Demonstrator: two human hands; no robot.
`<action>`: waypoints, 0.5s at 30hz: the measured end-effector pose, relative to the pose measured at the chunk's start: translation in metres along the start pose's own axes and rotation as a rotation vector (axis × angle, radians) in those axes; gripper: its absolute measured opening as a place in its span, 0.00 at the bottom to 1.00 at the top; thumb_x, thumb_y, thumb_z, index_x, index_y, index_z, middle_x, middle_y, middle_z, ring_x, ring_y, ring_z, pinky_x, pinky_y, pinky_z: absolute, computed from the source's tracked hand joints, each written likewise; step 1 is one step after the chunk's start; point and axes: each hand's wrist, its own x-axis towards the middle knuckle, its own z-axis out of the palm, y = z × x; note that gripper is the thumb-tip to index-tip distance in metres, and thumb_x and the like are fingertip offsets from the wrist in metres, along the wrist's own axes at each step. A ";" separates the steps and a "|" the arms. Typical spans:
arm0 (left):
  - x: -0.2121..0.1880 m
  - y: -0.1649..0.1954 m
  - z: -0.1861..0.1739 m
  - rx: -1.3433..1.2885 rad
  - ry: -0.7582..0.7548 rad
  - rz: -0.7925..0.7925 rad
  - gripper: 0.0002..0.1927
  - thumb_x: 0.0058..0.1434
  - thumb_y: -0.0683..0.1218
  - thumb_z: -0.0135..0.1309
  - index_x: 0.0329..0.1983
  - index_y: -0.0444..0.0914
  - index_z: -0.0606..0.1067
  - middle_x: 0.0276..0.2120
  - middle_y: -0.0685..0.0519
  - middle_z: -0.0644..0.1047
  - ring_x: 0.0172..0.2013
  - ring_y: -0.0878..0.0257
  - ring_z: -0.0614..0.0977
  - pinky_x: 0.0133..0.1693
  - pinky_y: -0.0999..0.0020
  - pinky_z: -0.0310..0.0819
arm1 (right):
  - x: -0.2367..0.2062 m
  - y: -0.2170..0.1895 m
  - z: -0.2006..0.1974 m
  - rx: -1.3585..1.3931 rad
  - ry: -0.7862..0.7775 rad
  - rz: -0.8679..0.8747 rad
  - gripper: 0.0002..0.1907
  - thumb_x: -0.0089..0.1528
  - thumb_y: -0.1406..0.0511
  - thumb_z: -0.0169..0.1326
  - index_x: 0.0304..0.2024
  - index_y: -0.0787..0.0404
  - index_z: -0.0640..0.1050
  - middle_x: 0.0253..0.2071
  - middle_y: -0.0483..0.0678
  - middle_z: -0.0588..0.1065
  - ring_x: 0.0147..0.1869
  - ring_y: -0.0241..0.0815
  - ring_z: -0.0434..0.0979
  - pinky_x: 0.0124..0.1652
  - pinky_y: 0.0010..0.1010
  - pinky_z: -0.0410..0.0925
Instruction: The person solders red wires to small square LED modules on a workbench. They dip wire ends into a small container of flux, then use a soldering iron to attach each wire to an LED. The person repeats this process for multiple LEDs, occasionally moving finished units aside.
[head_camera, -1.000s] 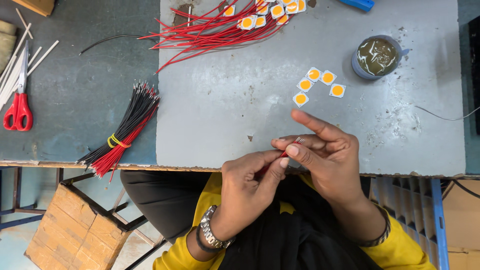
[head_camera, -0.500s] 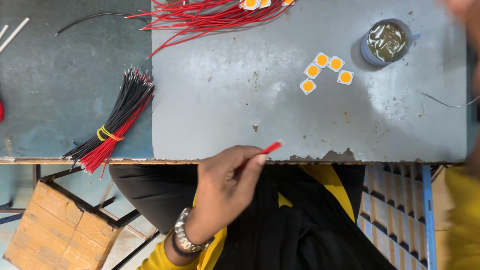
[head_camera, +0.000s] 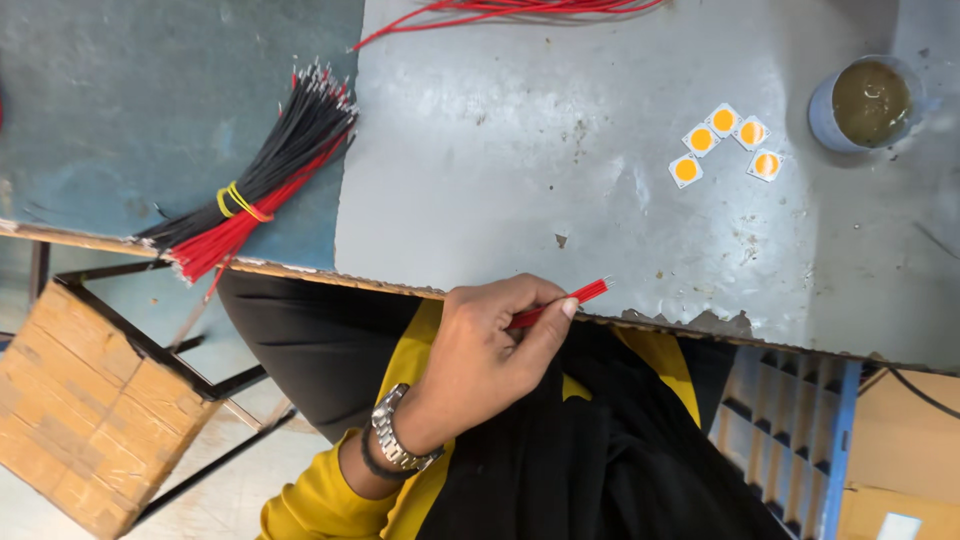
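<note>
Presently we list: one left hand (head_camera: 490, 345), wearing a metal wristwatch (head_camera: 397, 440), at the near edge of the grey sheet-metal worktop (head_camera: 600, 200), its fingers clenched around a small bunch of short red insulated wires (head_camera: 560, 303); the wire tips stick out to the right past the thumb, just over the worktop's ragged near rim. Our right hand is out of view. Far right on the worktop we note four small square white chips with round orange centres (head_camera: 725, 143), lying close together, and just right of them a round grey tin of brownish paste (head_camera: 868, 102). At the far edge lie loose long red wires (head_camera: 500, 12). Left, on the darker blue-grey bench surface (head_camera: 150, 100), rests a bundle of black and red wires bound with a yellow band (head_camera: 255, 195), overhanging the near edge. Below left stands a brown cardboard box (head_camera: 85, 420).
</note>
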 end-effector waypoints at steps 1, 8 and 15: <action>0.001 0.000 0.002 -0.006 -0.007 0.000 0.07 0.65 0.42 0.59 0.35 0.33 0.80 0.17 0.54 0.75 0.17 0.72 0.70 0.22 0.73 0.62 | -0.004 0.002 -0.002 0.034 0.006 0.003 0.34 0.65 0.60 0.61 0.68 0.70 0.67 0.48 0.61 0.75 0.54 0.55 0.78 0.56 0.51 0.71; 0.006 0.000 0.000 -0.069 -0.034 0.013 0.06 0.64 0.42 0.58 0.35 0.34 0.81 0.21 0.53 0.79 0.17 0.73 0.71 0.21 0.74 0.64 | -0.068 0.009 -0.010 0.787 0.041 0.173 0.39 0.64 0.56 0.61 0.70 0.71 0.65 0.50 0.62 0.72 0.55 0.57 0.75 0.55 0.55 0.69; 0.021 -0.001 0.006 0.018 -0.120 0.084 0.05 0.62 0.42 0.59 0.34 0.35 0.80 0.20 0.53 0.77 0.17 0.66 0.74 0.22 0.71 0.67 | -0.202 0.000 -0.020 1.558 -0.453 0.489 0.45 0.63 0.51 0.62 0.72 0.71 0.63 0.52 0.63 0.70 0.56 0.60 0.73 0.54 0.59 0.68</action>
